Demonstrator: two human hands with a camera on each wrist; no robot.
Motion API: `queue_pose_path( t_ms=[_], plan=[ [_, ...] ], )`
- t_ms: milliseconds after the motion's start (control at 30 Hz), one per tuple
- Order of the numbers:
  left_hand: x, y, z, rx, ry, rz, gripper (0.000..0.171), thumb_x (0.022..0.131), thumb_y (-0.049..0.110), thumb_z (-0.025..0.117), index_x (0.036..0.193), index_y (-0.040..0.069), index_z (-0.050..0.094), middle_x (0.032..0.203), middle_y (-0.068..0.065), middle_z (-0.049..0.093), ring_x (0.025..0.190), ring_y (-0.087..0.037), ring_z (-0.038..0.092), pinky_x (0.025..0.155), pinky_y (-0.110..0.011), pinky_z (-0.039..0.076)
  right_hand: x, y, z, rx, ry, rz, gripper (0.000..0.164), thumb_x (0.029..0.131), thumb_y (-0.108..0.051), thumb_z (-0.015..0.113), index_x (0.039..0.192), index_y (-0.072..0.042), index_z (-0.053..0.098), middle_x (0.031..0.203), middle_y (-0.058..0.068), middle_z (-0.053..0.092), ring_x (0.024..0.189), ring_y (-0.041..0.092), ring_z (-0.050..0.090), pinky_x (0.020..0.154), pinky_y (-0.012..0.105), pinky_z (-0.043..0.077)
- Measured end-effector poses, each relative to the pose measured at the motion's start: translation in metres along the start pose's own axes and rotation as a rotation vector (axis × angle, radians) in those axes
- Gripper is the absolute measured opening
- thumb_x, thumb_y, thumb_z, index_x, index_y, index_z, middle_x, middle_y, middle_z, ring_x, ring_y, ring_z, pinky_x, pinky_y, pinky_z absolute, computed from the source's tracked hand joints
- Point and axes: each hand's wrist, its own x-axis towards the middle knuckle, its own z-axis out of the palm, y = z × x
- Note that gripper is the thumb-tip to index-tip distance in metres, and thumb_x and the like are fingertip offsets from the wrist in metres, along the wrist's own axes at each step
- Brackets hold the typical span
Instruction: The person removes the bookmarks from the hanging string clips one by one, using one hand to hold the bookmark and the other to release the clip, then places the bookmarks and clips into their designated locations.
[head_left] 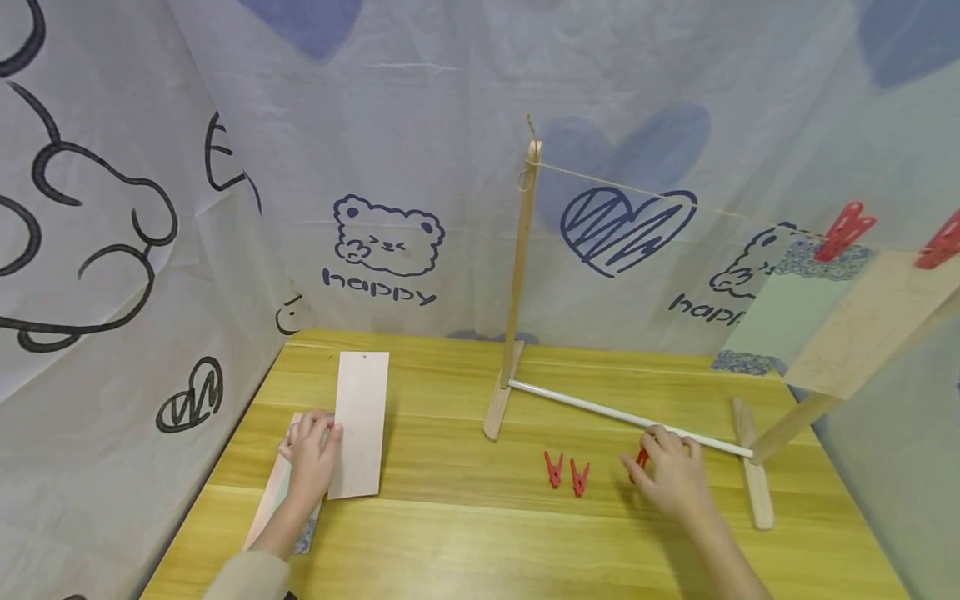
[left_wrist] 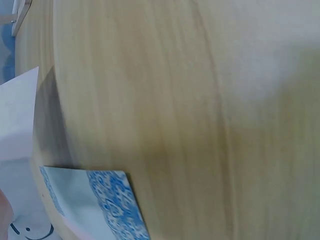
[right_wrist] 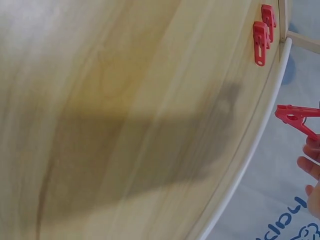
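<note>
My left hand [head_left: 311, 450] pinches a pale pink card [head_left: 362, 425] by its left edge; a small hole shows near the card's top. Below that hand lie more cards on the table, one pinkish [head_left: 265, 510] and one pale green with a blue patterned band [left_wrist: 117, 205]. Between the thumb and fingers of my right hand [head_left: 675, 471] is a red clothespin [right_wrist: 295, 116], held over the table near the white rod. To its left, two more red clothespins [head_left: 553, 470] [head_left: 579, 477] lie side by side on the wood.
A wooden post [head_left: 521, 267] on a foot stands at the back, joined by a white rod [head_left: 600, 408] to a second post [head_left: 795, 425] at right. Twine [head_left: 645, 185] runs between them; red clothespins [head_left: 845, 232] hold a green patterned card [head_left: 783, 312] and a pink card [head_left: 870, 333] there.
</note>
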Motion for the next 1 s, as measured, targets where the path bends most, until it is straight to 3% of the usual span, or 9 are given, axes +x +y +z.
queue_pose_path(
  t_ms=[267,500,767,1000],
  plan=[
    [-0.009,-0.008,-0.008,0.006,0.053,-0.015,0.018,0.092,0.011,0.051,0.081,-0.003,0.053,0.100,-0.022,0.046,0.092,-0.038,0.035,0.086,-0.058,0.007,-0.005,-0.005,0.010,0.005,-0.025,0.021,0.044,0.087,-0.040,0.058,0.100,0.001,0.062,0.112,0.016,0.053,0.107,0.034,0.047,0.091,0.056,0.027],
    [-0.017,-0.015,-0.015,0.025,0.053,-0.055,0.017,0.091,0.008,0.051,0.079,-0.003,0.053,0.101,-0.024,0.047,0.093,-0.039,0.035,0.086,-0.057,0.007,-0.008,-0.007,0.018,0.008,-0.033,0.036,0.035,0.085,-0.038,0.061,0.089,-0.003,0.063,0.108,0.016,0.054,0.103,0.033,0.048,0.089,0.054,0.028],
    [-0.026,-0.024,-0.020,0.035,0.070,-0.066,0.023,0.092,0.014,0.052,0.078,-0.004,0.055,0.098,-0.023,0.047,0.088,-0.036,0.035,0.085,-0.057,0.007,-0.009,-0.009,0.024,-0.021,-0.090,0.073,0.042,0.087,-0.041,0.057,0.095,-0.001,0.063,0.107,0.014,0.053,0.102,0.033,0.049,0.088,0.054,0.027],
    [-0.033,-0.031,-0.026,0.075,0.054,-0.072,0.020,0.091,0.011,0.053,0.077,-0.003,0.055,0.099,-0.023,0.047,0.092,-0.041,0.036,0.084,-0.058,0.010,-0.012,-0.009,0.033,-0.020,-0.045,0.068,0.037,0.085,-0.040,0.060,0.088,-0.003,0.063,0.102,0.012,0.054,0.099,0.031,0.050,0.085,0.052,0.028]
  ],
)
